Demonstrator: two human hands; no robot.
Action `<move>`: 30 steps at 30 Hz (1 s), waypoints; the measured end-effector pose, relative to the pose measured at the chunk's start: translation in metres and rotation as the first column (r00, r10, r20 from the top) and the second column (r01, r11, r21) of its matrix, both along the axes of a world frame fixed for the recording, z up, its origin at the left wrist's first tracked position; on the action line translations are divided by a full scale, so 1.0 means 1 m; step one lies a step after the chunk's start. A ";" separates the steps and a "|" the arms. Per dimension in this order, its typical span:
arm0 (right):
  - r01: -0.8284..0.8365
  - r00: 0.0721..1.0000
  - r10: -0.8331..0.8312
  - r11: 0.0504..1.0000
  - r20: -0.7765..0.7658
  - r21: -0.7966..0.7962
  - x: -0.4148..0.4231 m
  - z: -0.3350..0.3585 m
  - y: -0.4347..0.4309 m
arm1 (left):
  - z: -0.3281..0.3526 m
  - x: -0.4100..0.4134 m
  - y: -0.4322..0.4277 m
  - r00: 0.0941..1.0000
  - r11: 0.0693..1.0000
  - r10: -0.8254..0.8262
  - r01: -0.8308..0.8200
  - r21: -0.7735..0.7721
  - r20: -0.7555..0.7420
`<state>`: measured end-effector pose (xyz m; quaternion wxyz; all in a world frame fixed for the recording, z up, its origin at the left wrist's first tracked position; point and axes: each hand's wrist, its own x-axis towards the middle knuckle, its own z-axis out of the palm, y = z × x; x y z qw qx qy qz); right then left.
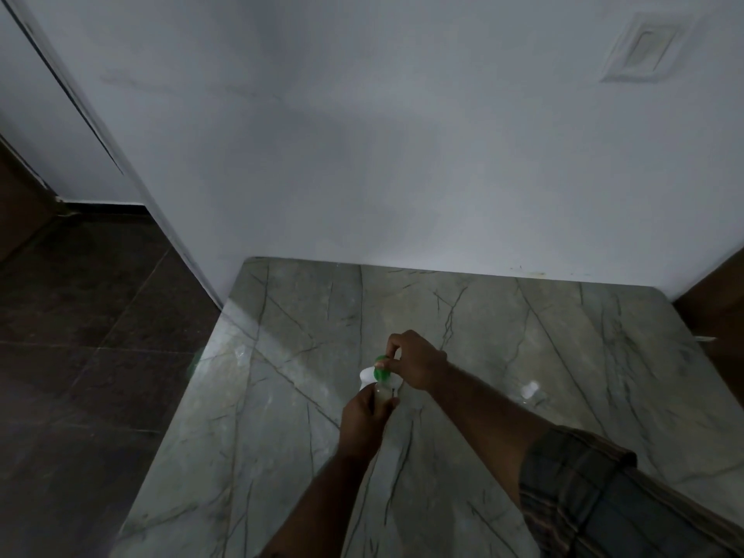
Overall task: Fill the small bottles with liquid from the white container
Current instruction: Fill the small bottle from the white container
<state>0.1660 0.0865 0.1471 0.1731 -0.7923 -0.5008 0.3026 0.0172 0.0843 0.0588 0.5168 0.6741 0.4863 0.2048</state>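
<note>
left hand point(364, 420): wrapped round small clear bottle point(382, 394), contents unclear | right hand point(418, 366): pinching green cap point(381, 363) of white container point(368, 375) | second bottle point(529, 390) on desk point(282, 356) | labels: unreadable

The left hand point(364, 420) covers most of the small bottle point(383, 393); only its upper portion shows, and any liquid level is unreadable. The right hand point(416, 366) hides part of the green cap point(381, 363), so thread engagement cannot be determined. The white container point(368, 374) is largely concealed behind both hands. At 3 o'clock, a second clear bottle point(530, 390) is blurred. The plaid sleeve point(596, 493) runs off the bottom edge.
</note>
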 end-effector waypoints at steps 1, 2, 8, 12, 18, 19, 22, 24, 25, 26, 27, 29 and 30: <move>0.001 1.000 -0.001 1.000 0.000 -0.001 0.000 -0.001 -0.001 | -0.001 0.000 0.000 1.000 1.000 -0.006 0.006 -0.009 -0.002; 0.004 1.000 -0.004 1.000 0.001 -0.006 -0.001 -0.003 -0.002 | -0.002 -0.001 -0.001 1.000 1.000 -0.010 0.010 -0.018 -0.008; 0.016 1.000 -0.016 1.000 -0.013 -0.020 -0.004 -0.008 -0.005 | -0.009 -0.002 -0.003 1.000 1.000 0.004 -0.005 -0.030 -0.017; 0.003 1.000 -0.003 1.000 0.021 -0.008 -0.001 -0.001 -0.002 | -0.002 -0.001 -0.001 1.000 1.000 0.001 -0.001 -0.003 -0.017; 0.016 1.000 -0.016 1.000 -0.003 0.002 -0.002 -0.006 -0.004 | -0.005 -0.001 0.000 0.999 1.000 -0.006 0.006 0.006 -0.033; 0.014 1.000 -0.014 1.000 -0.011 0.008 -0.002 -0.009 -0.005 | -0.007 -0.001 -0.001 1.000 1.000 -0.003 0.003 0.001 -0.031; 0.020 1.000 -0.020 1.000 -0.021 0.021 -0.003 -0.013 -0.007 | -0.010 -0.002 -0.004 1.000 1.000 0.000 0.000 -0.017 -0.018; 0.013 1.000 -0.013 1.000 -0.017 0.010 -0.003 -0.011 -0.005 | -0.009 -0.001 -0.004 1.000 1.000 0.006 -0.007 -0.019 -0.017; 0.011 1.000 -0.011 1.000 -0.010 0.006 -0.003 -0.010 -0.004 | -0.008 -0.001 -0.004 1.000 1.000 0.007 -0.007 -0.018 -0.016; 0.016 1.000 -0.016 1.000 0.004 0.001 -0.002 -0.008 -0.004 | -0.006 -0.001 -0.004 1.000 1.000 0.006 -0.006 -0.014 -0.015; 0.025 1.000 -0.025 1.000 0.019 -0.003 -0.001 -0.006 -0.003 | -0.004 0.000 -0.003 1.000 1.000 0.003 -0.004 -0.007 -0.017; 0.027 0.999 -0.027 1.000 0.029 -0.012 0.000 -0.005 -0.002 | -0.002 0.000 0.000 0.999 1.000 -0.004 0.004 -0.005 -0.033; 0.025 0.999 -0.025 1.000 0.028 -0.017 0.000 -0.006 -0.002 | -0.003 0.000 0.000 0.999 1.000 -0.009 0.008 -0.011 -0.035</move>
